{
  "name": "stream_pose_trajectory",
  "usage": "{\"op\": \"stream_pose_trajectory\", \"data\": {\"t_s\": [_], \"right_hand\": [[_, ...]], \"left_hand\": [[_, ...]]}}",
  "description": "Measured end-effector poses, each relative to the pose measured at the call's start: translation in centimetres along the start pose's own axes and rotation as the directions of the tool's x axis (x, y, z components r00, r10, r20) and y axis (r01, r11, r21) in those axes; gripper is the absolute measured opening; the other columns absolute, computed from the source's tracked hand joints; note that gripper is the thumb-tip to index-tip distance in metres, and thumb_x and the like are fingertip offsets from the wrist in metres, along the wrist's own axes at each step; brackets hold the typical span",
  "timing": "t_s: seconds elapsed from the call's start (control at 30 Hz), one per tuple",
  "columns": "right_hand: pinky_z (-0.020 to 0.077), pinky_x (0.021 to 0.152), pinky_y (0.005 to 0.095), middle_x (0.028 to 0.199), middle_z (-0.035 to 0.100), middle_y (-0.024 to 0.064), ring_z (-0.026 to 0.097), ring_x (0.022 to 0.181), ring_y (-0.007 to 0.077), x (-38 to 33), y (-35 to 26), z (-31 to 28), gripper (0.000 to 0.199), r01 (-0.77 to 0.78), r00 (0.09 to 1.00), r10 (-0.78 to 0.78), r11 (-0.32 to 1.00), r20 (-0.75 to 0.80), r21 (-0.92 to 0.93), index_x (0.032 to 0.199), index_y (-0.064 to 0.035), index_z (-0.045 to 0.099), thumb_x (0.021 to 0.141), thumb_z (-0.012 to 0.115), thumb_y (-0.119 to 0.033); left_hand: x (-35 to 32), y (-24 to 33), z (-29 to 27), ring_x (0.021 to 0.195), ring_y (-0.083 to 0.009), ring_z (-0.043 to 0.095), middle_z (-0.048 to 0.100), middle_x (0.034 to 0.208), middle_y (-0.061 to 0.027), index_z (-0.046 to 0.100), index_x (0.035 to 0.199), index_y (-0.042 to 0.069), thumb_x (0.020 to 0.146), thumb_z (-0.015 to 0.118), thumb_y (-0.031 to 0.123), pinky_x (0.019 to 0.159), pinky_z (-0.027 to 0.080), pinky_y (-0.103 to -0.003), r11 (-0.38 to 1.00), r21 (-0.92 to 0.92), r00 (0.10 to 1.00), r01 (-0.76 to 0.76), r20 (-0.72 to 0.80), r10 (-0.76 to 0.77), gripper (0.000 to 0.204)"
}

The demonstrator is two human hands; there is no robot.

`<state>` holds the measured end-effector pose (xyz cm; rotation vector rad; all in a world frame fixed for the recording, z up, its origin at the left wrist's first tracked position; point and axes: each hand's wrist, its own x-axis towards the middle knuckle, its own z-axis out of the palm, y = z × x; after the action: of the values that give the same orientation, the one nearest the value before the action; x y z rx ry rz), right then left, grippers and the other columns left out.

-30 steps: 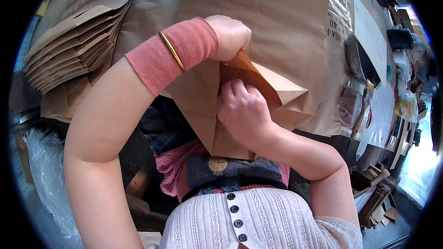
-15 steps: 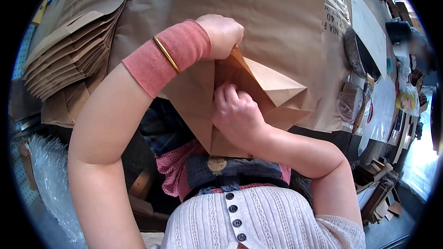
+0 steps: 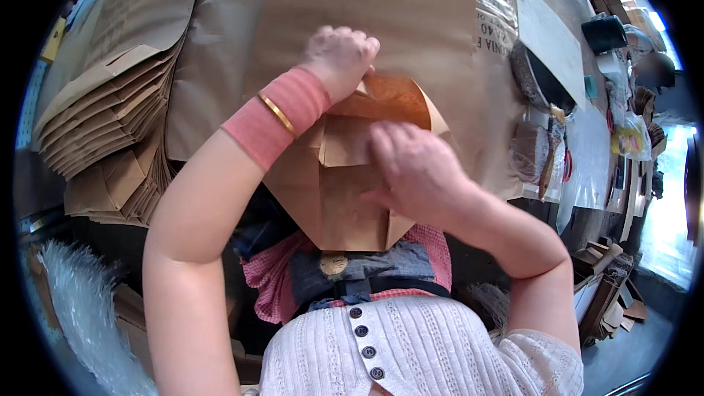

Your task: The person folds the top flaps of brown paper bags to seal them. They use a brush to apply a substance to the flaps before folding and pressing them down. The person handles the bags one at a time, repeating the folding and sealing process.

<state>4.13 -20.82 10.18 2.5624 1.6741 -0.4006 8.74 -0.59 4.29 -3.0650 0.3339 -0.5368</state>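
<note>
A large brown paper bag (image 3: 352,209) lies flat in front of me, its near end partly folded and its opening showing an orange-brown inner side. My left hand (image 3: 341,59), above a pink wrist wrap with a gold bangle, is closed at the far edge of that opening, gripping the paper there. Its fingertips are partly hidden. Over the right side of the folded end is my right hand (image 3: 422,169), somewhat blurred, thumb and fingers apart with nothing between them. Whether it touches the paper is hard to tell.
Stacked folded paper bags (image 3: 110,117) stand at the left. To the right are a pale board (image 3: 550,37), a dark curved pan-like container (image 3: 535,81), a brush (image 3: 551,147) and plastic sheeting. Clear plastic strands (image 3: 88,308) hang at lower left.
The bag's end has been opened wider and its folded corner flattened out. My right hand has come out of the fold and moved right, its fingers loosening. The left hand stays gripping the edge.
</note>
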Motion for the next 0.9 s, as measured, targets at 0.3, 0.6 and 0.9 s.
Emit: {"op": "stream_pose_trajectory", "data": {"t_s": [0.3,0.6,0.9], "right_hand": [[0.0484,0.090,0.0479,0.101,0.070,0.0142,0.064,0.098,0.0367,2.8,4.5,-2.5,0.042,0.199,0.771,-0.258,0.966,0.583,0.165,0.118,-0.0128,0.065,0.090,0.058,-0.043],[0.0563,0.082,0.0400,0.111,0.067,0.0156,0.068,0.101,0.0280,0.6,6.1,4.8,0.066,-0.208,0.929,0.272,0.944,0.251,-0.255,0.128,-0.0063,0.051,0.068,0.078,-0.017],[0.0550,0.072,0.0385,0.090,0.066,0.0118,0.067,0.091,0.0305,-1.0,13.2,-0.7,0.048,-0.068,0.987,0.087,0.988,0.138,-0.142,0.105,-0.0075,0.058,0.062,0.079,-0.014]], "left_hand": [[-5.6,6.2,-6.7,0.081,-0.0257,0.065,0.065,0.079,-0.0098,0.070,0.076,0.010,0.073,0.061,0.019,0.072,0.049,-0.035,0.898,-0.287,0.661,-0.332,0.609,0.439,0.013],[-6.0,4.8,-6.3,0.108,-0.0244,0.066,0.071,0.108,-0.0033,0.067,0.119,0.018,0.089,0.059,0.019,0.073,0.056,-0.040,0.934,0.358,0.447,-0.011,0.837,-0.316,0.031],[-5.4,1.7,-6.1,0.108,-0.0326,0.058,0.060,0.115,-0.0159,0.061,0.109,0.005,0.065,0.071,0.007,0.093,0.049,-0.041,0.873,-0.444,0.801,0.201,0.587,0.114,0.046]]}}
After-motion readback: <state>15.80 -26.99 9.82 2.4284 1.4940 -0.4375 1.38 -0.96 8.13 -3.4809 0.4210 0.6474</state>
